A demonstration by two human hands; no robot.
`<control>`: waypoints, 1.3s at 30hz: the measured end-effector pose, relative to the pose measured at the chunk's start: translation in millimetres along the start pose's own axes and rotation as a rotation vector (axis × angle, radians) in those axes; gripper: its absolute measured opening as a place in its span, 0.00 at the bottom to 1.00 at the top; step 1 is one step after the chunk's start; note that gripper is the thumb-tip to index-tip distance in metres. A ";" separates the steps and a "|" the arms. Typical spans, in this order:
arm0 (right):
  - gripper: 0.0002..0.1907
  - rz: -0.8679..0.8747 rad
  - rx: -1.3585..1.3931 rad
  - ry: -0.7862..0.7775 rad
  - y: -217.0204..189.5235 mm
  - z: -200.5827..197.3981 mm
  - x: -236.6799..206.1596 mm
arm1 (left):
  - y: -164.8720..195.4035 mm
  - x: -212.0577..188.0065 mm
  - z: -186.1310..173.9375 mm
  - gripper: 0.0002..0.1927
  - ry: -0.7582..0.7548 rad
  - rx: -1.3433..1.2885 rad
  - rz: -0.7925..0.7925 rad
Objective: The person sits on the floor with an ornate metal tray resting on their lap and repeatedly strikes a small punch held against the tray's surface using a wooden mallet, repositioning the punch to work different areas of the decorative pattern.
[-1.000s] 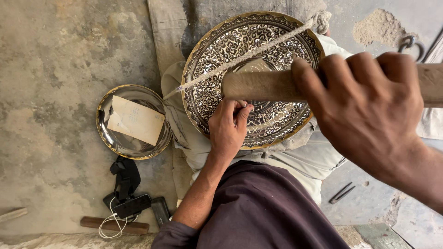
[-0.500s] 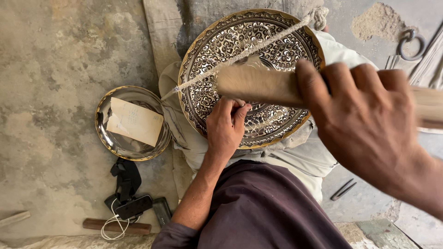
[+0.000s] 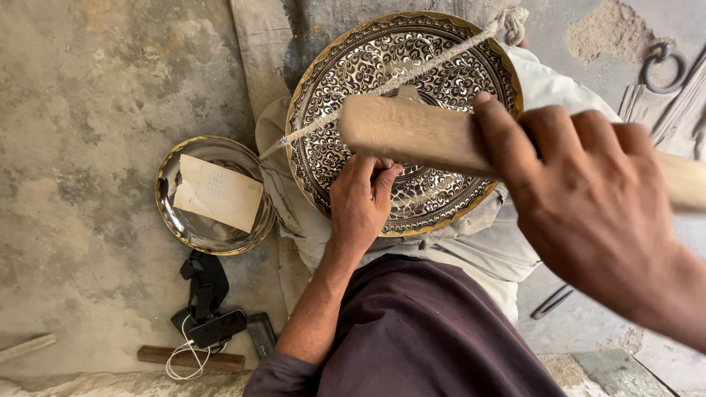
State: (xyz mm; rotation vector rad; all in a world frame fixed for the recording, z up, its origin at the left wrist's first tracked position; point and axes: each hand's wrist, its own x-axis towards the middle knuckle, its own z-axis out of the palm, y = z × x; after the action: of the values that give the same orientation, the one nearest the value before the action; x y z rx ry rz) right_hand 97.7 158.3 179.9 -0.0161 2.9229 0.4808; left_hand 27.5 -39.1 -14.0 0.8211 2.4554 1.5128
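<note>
Ornate engraved round tray (image 3: 368, 66), wooden mallet (image 3: 419, 132) above

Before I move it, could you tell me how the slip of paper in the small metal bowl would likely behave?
The paper looks thin and flat, so probably light and floppy. It lies loose in the shiny bowl, so it may slide.

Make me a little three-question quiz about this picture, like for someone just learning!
1. True or false: the right hand grips a wooden mallet.
2. What lies in the small shiny bowl? A) a paper slip B) a spoon C) a coin
3. Fill in: the left hand rests on the engraved round ____.

Key: 1 true. 2 A, the paper slip. 3 tray, with a rope running across it.
</note>
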 end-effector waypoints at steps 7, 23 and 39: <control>0.30 0.022 0.008 -0.006 -1.6 -3.2 -1.2 | 1.4 1.2 -3.5 0.10 0.012 -0.019 0.035; 0.30 0.038 -0.126 -0.142 -0.1 9.8 -12.9 | -1.1 4.3 -5.6 0.11 -0.049 -0.026 0.020; 0.24 0.209 0.115 -0.129 8.9 40.0 -38.8 | 7.3 8.7 -28.9 0.15 -0.026 -0.329 -0.094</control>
State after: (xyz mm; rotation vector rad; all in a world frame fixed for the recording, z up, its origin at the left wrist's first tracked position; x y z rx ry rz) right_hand 142.5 178.8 152.4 0.3254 2.8328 0.3282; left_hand 11.6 -54.7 7.6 0.6480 2.1112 1.7894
